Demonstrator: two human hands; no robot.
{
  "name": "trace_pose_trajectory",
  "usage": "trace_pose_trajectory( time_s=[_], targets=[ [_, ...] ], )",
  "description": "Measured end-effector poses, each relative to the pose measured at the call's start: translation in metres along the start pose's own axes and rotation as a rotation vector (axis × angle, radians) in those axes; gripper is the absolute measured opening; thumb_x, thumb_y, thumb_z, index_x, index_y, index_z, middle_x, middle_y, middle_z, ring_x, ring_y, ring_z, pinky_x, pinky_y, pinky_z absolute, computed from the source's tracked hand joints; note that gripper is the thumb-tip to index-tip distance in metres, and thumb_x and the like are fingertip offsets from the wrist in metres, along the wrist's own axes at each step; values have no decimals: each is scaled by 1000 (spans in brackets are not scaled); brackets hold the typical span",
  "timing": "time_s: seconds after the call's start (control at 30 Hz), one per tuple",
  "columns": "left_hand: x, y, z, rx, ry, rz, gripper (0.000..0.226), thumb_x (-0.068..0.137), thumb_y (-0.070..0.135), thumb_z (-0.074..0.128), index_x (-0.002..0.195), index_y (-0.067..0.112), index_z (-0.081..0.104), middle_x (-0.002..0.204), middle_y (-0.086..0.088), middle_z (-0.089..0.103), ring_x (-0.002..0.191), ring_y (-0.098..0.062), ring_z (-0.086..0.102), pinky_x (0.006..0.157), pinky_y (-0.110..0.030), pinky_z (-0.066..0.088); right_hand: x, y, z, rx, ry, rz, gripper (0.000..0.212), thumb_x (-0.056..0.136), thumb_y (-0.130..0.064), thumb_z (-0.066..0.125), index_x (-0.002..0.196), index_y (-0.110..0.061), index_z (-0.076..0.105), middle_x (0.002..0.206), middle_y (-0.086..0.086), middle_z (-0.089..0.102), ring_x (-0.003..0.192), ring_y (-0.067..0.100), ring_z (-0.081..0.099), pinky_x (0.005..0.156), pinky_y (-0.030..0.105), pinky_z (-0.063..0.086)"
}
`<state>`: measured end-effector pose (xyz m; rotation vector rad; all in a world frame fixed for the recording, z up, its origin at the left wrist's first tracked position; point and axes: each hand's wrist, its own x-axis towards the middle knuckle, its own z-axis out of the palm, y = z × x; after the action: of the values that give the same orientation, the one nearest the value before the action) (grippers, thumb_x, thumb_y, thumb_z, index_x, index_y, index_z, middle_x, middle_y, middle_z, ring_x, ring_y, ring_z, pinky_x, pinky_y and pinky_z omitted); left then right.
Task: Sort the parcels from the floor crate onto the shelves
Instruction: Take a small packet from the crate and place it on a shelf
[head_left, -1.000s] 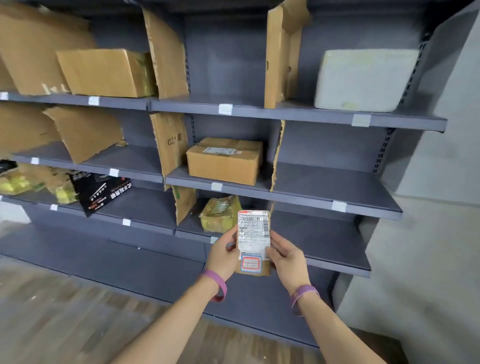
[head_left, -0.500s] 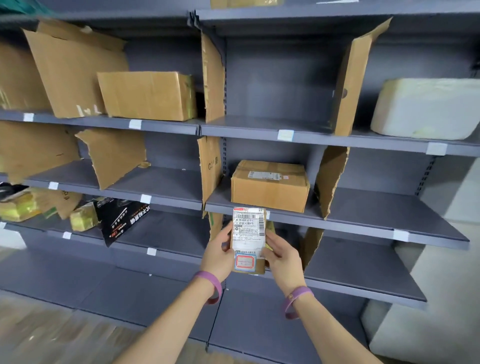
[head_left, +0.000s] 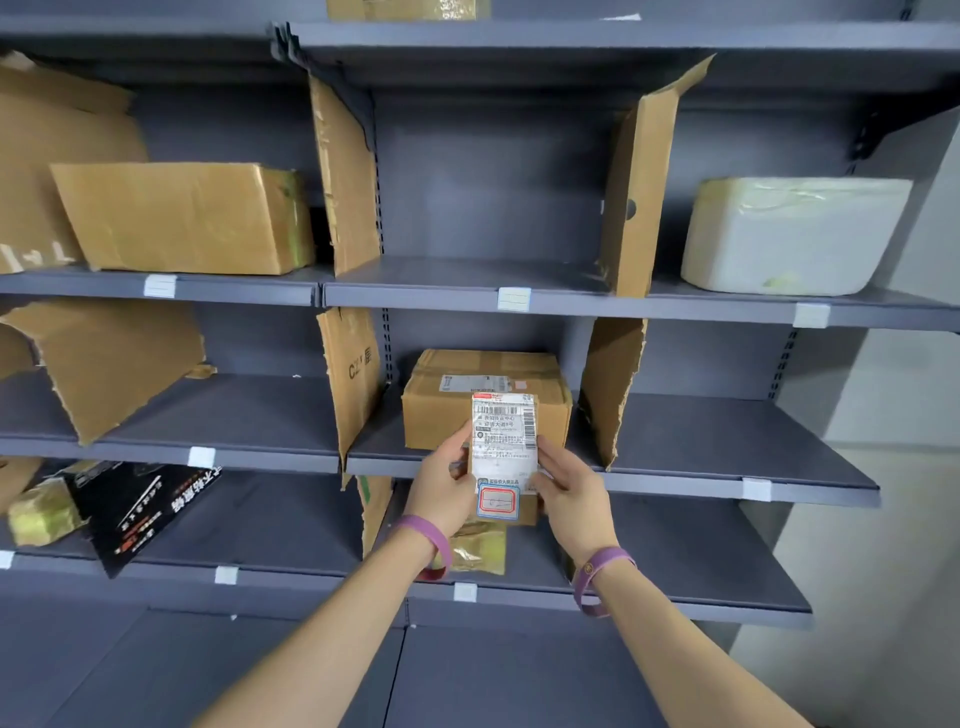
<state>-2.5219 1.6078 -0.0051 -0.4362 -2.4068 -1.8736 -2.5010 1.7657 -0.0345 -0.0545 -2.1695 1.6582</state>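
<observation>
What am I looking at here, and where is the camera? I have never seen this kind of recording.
There is no machine: a person works with bare hands, and the one camera sits on their head, looking forward and down over their forearms. The left hand and right hand hold a small labelled parcel upright by its side edges, in front of grey metal shelves. Cardboard sheets divide the shelves into bays. Behind the parcel a taped brown box sits on the middle shelf; a larger cardboard box is upper left, a white foam box upper right, a black box lower left.
</observation>
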Motion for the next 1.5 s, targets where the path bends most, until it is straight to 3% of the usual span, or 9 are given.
trace_pose_trajectory(
  time_s=[0.2, 0.47, 0.67, 0.8, 1.0, 1.1, 1.2, 1.4, 1.5],
  targets=[
    [32, 5, 3, 7, 17, 24, 54, 90, 11, 61, 122, 50, 43, 89, 32, 56, 75, 27, 53, 58, 2, 40, 36, 1, 0, 13, -17, -13, 46, 95, -5, 53, 138, -22, 50, 130, -8, 60, 123, 10, 54, 100, 35, 50],
    [48, 11, 0, 3, -6, 68, 58, 92, 5, 55, 125, 50, 40, 93, 33, 51, 77, 33, 48, 59, 6, 37, 52, -7, 3, -39, 15, -39, 43, 96, -8, 52, 136, -25, 52, 124, -18, 57, 124, 11, 53, 98, 36, 52],
    [52, 39, -34, -87, 100, 235, 62, 88, -5, 50, 129, 41, 47, 95, 35, 63, 96, 18, 57, 72, 1, 41, 49, -54, 15, -60, 88, -342, 46, 96, -7, 50, 135, -30, 52, 126, -28, 56, 119, -10, 51, 89, 3, 43],
    [63, 68, -61, -148, 114, 369, 55, 89, -2, 53, 135, 29, 48, 99, 34, 62, 96, 21, 55, 71, 3, 40, 59, -100, 22, -40, 128, -473, 44, 95, -3, 52, 129, -32, 54, 120, -31, 55, 113, -14, 52, 88, 3, 43],
    [99, 100, -90, -140, 106, 468, 53, 91, -1, 53, 138, 22, 46, 119, 9, 61, 100, 15, 57, 69, 0, 44, 88, -144, 35, -72, 185, -533, 31, 97, -11, 52, 124, -26, 53, 114, -31, 54, 107, -14, 54, 80, 0, 44],
    [121, 114, -92, -131, 90, 491, 51, 92, 3, 54, 138, 24, 46, 126, 0, 61, 110, -5, 59, 69, -3, 46, 110, -157, 36, -94, 219, -514, 32, 98, -14, 51, 129, -22, 52, 125, -14, 57, 112, -3, 52, 77, -2, 42],
    [144, 126, -91, -145, 90, 507, 50, 90, 2, 54, 133, 27, 49, 119, 5, 64, 106, -1, 60, 69, -3, 46, 138, -164, 32, -107, 183, -504, 37, 99, -14, 49, 134, -23, 48, 136, -8, 53, 118, 1, 49, 75, 0, 45],
    [196, 134, -87, -220, 1, 407, 58, 82, -7, 58, 134, 17, 50, 124, 0, 64, 111, -12, 62, 94, -37, 52, 197, -167, 25, -85, 57, -490, 45, 97, -12, 51, 140, -24, 42, 142, -7, 47, 126, 8, 47, 94, 20, 48],
    [214, 124, -83, -246, -47, 384, 48, 90, 2, 58, 134, 19, 51, 124, 3, 64, 114, -10, 60, 102, -39, 46, 215, -157, 24, -47, 52, -459, 38, 98, -19, 51, 135, -22, 46, 136, -7, 52, 122, 8, 52, 97, 24, 50]
  ],
)
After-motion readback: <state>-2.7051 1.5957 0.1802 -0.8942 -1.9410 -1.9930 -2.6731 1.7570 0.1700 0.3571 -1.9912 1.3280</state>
